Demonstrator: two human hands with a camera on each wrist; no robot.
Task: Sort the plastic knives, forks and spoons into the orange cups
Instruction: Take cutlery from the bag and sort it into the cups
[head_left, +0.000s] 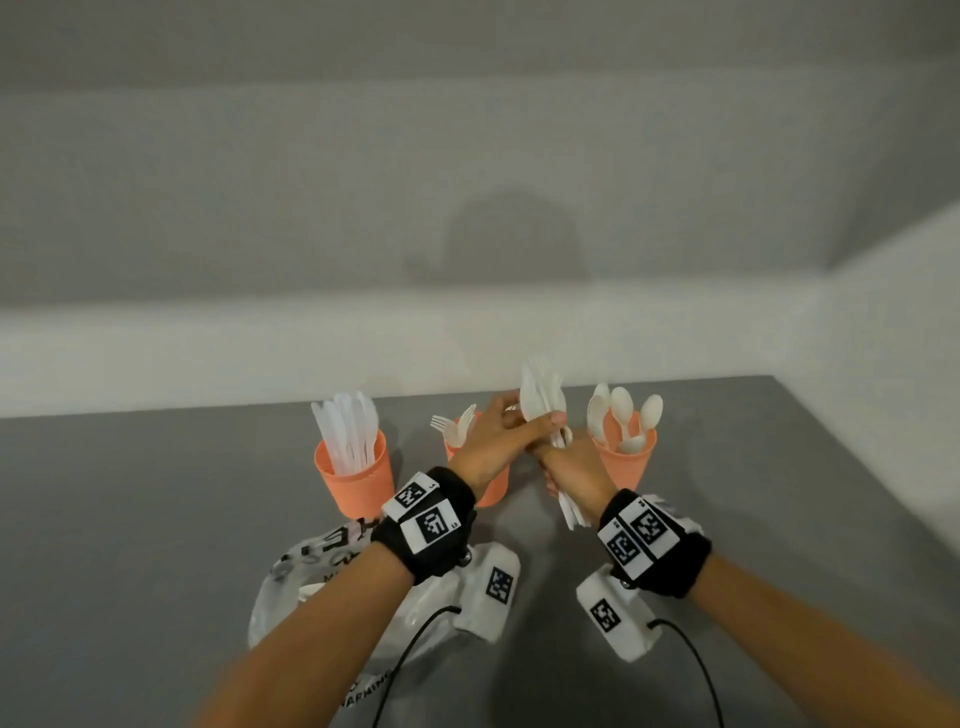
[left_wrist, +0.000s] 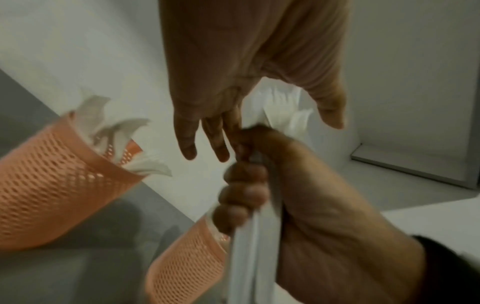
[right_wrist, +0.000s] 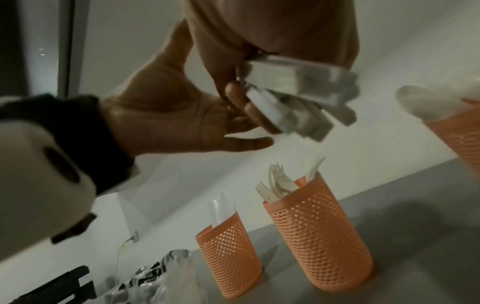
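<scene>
Three orange mesh cups stand in a row at the back of the grey table. The left cup holds knives, the middle cup holds forks, and the right cup holds spoons. Above the gap between the middle and right cups, my right hand grips a bundle of white plastic cutlery by the handles, heads up. My left hand reaches across to the heads of the bundle. Its fingers are straight and spread, and its thumb lies against the bundle. In the right wrist view its fingertips touch the bundle.
A crumpled clear plastic bag with black print lies near the front, under my left forearm. A white wall runs just behind the cups and along the table's right side. Black cables hang from both wrist units.
</scene>
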